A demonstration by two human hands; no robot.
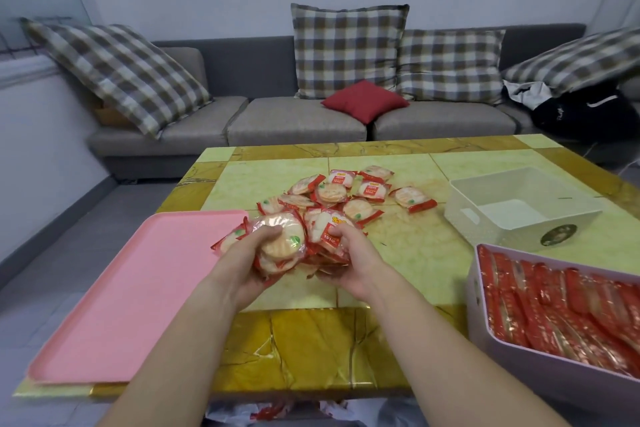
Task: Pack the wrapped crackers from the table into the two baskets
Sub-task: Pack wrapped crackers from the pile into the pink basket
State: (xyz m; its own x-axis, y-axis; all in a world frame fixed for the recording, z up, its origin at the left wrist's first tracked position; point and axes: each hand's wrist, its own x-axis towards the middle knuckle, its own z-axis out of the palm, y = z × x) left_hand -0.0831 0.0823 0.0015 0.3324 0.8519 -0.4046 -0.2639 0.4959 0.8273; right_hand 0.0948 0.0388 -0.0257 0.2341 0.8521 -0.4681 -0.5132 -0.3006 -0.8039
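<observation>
Yellow marble-look table (346, 340), grey sofa (294, 118) behind it. Landmark: white basket (460, 211), nothing visible inside.

- Lilac basket (485, 319) sat just on the camera side of the white basket, packed with red wrappers stood on edge.
- Loose pile of wrapped crackers (346, 194) lay left of the white basket, near but not touching it.
- Pink tray (121, 305) lay well left of the white basket.

Step in hand, my read: squaring up a gathered handful before moving it to the white basket. To do it well:
- turn the packets the same way, with edges flush
- keep the squeeze light, since crackers likely snap and film is slippery
- support the stack from below
- carry it low with both hands
- stand it on edge against a wall of the white basket, as in the lilac one

Pose: both forearms reached forward, and the hands met left of the white basket and closer to the camera. Left hand (249, 263) gripped the bundle (284, 243), thumb over the top round cracker, palm under the stack. Right hand (349, 263) clenched the packets on the bundle's other side, thumb on top. Whether the bundle touched the table, I couldn't tell.
</observation>
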